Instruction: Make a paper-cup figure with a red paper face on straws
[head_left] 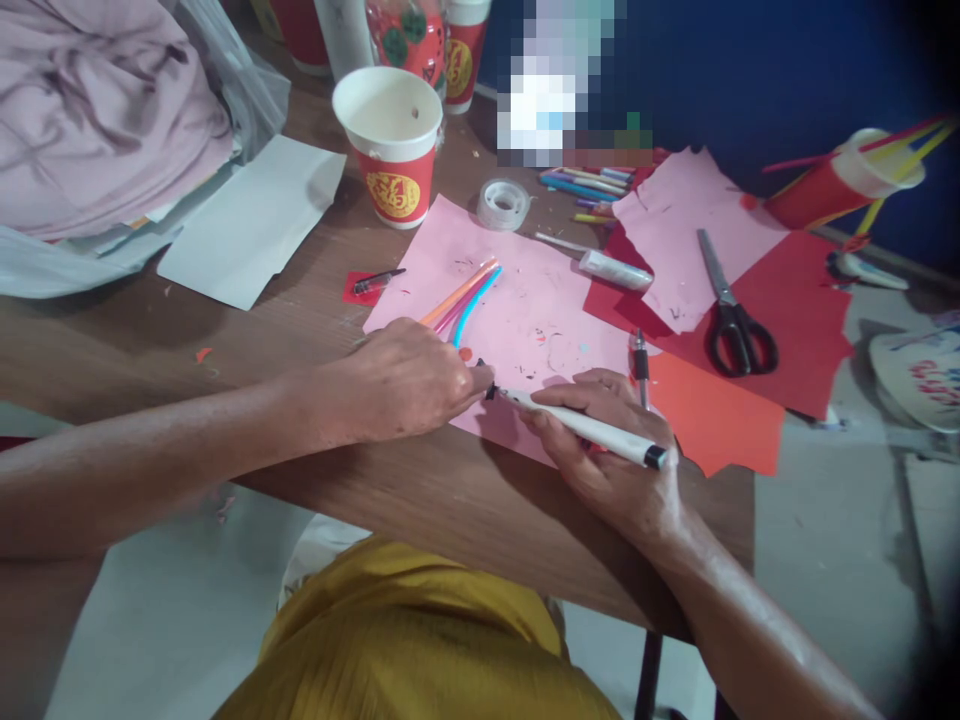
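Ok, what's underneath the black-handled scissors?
The scissors lie with their blades over pink paper and their handles over red paper. Any marks or scraps directly beneath the blades and handles are covered.

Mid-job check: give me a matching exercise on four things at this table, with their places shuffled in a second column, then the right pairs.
Things:
1. White pen
2. Scissors
3. Tape roll
4. Blue strip

Places:
A. Handles resting on red paper
B. Beside an orange strip
C. In the fingers of the right hand
D. At the far edge of the large pink sheet

Pairs: 1-C, 2-A, 3-D, 4-B
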